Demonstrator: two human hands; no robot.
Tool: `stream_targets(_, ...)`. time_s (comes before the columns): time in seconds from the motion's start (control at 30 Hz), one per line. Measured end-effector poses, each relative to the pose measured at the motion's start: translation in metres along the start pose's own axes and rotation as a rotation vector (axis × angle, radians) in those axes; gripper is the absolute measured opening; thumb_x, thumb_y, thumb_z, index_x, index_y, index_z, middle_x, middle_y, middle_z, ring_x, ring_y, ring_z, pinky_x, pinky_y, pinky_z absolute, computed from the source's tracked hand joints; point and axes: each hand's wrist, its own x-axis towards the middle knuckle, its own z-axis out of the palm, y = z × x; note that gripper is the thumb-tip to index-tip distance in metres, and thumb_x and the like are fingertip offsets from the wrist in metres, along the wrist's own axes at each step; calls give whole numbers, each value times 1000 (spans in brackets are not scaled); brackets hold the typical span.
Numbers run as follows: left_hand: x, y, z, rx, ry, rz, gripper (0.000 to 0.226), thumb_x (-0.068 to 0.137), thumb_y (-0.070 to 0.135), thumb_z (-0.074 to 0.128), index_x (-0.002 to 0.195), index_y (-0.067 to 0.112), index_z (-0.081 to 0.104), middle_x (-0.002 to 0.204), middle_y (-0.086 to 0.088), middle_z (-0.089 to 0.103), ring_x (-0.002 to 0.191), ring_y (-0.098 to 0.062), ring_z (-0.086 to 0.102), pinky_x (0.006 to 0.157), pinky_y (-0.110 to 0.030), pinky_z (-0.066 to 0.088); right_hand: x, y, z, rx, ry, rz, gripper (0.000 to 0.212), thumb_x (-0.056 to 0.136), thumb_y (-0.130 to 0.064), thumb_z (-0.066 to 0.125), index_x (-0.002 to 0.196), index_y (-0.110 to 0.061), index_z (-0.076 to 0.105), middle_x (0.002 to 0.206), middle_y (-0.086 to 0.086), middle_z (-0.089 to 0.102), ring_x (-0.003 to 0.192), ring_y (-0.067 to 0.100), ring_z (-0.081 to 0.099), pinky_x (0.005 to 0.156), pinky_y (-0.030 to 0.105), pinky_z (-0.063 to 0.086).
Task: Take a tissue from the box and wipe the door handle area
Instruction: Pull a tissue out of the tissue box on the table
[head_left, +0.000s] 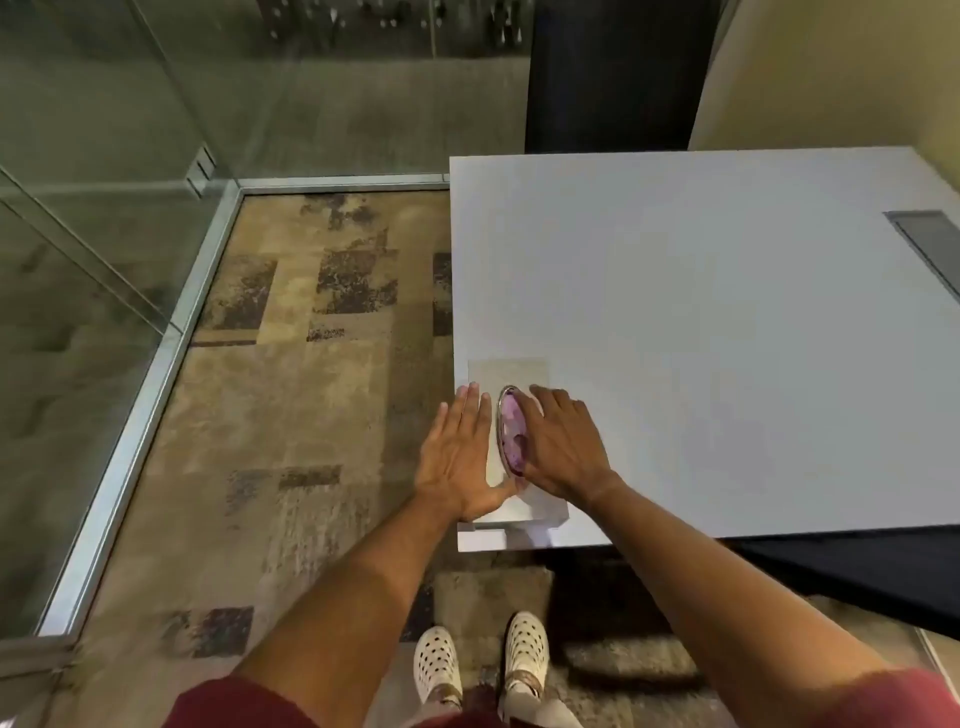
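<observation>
One tissue box (511, 441) sits at the lower left corner of the single white counter (727, 338), just right of the frame's centre. It is a pale, flat-topped box with one oval opening (508, 431) rimmed in clear plastic, and something pinkish-purple shows inside the oval.

Two bare hands are on the box, one on each side of the opening. The left hand (460, 452) lies flat along the box's left edge, its fingers straight and together, gripping nothing. The right hand (563, 447) rests on the box's right half with its fingers (540, 397) bent down at the oval's upper edge; whether its grip has caught a tissue cannot be told from here.

One grey rectangular slot (930, 244) is set into the counter at the far right of the frame.

Two white perforated shoes (480, 660) stand on the patterned carpet (322, 364) at bottom centre. Glass panels (93, 234) in metal framing fill the left of the frame.
</observation>
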Motion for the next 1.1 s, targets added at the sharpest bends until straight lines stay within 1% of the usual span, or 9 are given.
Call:
stream_targets(0.1, 4, 5, 12, -8, -5, -20, 118, 78, 88, 22, 152, 6, -20, 161, -15, -25, 149, -26, -26, 124, -43, -9, 4, 0, 9, -30, -49, -33, 48, 89, -41, 54, 126, -10, 53, 115, 13, 62, 95, 27, 56, 79, 36, 47)
stream_targets(0.23, 10, 11, 26, -24, -5, -17, 115, 79, 87, 22, 149, 8, -24, 162, -15, -24, 150, -26, -24, 125, -43, -8, 13, -1, 14, -62, -72, -39, 39, 89, -32, 55, 116, -4, 61, 107, 15, 62, 92, 29, 54, 73, 36, 45)
stream_targets(0.33, 12, 15, 31, -57, 11, -30, 115, 79, 85, 27, 146, 10, -28, 162, -15, -24, 150, -26, -24, 125, -42, -8, 21, -1, 15, -91, -85, -18, 38, 88, -32, 54, 114, -6, 64, 109, 14, 58, 98, 30, 52, 75, 37, 44)
stream_targets(0.5, 12, 17, 33, -38, 11, -50, 117, 78, 86, 22, 150, 7, -26, 160, -16, -28, 149, -27, -27, 125, -44, -4, 29, -5, 18, -124, -112, 44, 26, 86, -31, 61, 103, -13, 69, 113, 10, 56, 102, 29, 49, 79, 41, 44)
stream_targets(0.57, 12, 17, 34, -39, 10, -53, 117, 78, 86, 22, 148, 7, -28, 160, -16, -29, 148, -27, -28, 125, -44, -5, 32, -6, 20, -116, -119, 53, 27, 86, -30, 62, 104, -12, 68, 114, 10, 56, 102, 29, 49, 79, 42, 44)
stream_targets(0.7, 13, 16, 34, -25, -6, -54, 117, 77, 87, 19, 147, 7, -29, 159, -16, -31, 148, -27, -30, 125, -45, -3, 36, -10, 22, -97, -104, 43, 24, 90, -25, 54, 104, -10, 65, 114, 10, 58, 101, 30, 49, 77, 43, 41)
stream_targets(0.8, 12, 17, 34, -38, 5, -52, 116, 77, 88, 16, 146, 8, -31, 159, -15, -31, 148, -27, -30, 125, -46, -3, 34, -6, 22, -74, -95, 12, 27, 92, -29, 53, 107, -10, 64, 116, 11, 57, 101, 29, 50, 79, 43, 43)
stream_targets(1.0, 12, 17, 34, -34, -10, -46, 116, 78, 90, 13, 148, 8, -29, 158, -16, -32, 148, -28, -30, 125, -47, -4, 33, 6, 9, 54, -25, 5, 26, 96, -31, 46, 105, -11, 61, 109, 8, 57, 94, 25, 53, 80, 37, 43)
stream_targets(1.1, 12, 17, 33, -23, -21, -45, 117, 79, 89, 13, 151, 6, -25, 158, -17, -32, 147, -29, -30, 125, -47, -4, 32, 11, 0, 115, 19, 6, 24, 96, -29, 48, 102, -11, 63, 105, 8, 57, 90, 24, 54, 75, 30, 36)
